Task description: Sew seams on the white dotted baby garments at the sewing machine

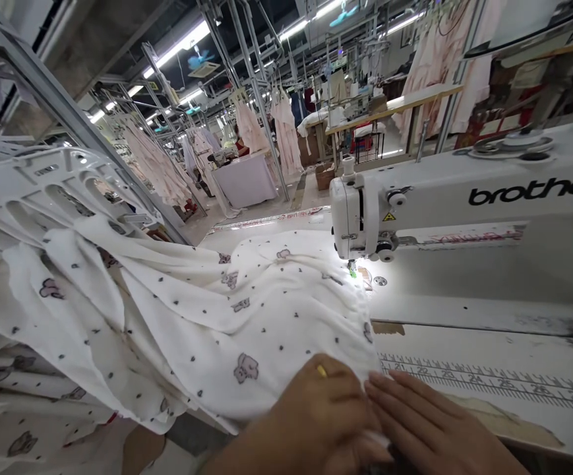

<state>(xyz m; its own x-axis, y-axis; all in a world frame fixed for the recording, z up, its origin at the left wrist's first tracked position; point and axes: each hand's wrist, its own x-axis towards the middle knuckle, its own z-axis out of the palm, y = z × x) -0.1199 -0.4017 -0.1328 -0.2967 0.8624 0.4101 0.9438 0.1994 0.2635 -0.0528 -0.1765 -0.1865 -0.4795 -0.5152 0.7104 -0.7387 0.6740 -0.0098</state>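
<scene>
White fabric (261,330) printed with small animals and dots spreads over the sewing machine bed, its right edge running up to the lit needle area. The white sewing machine head (353,218) stands above it, with a green-tinted presser foot (352,270) at the fabric's edge. Wearing a yellow ring, my left hand (323,409) is closed on the fabric near the front edge. Just to its right, my right hand (424,415) lies with fingers stretched out, fingertips at the fabric's edge. The undersides of both hands are hidden.
A printed ruler (474,381) runs along the table front at right. More fabric drapes over a white plastic rack (43,175) at left. A metal post (68,112) slants behind it. Pale pink garments (286,125) hang in the background.
</scene>
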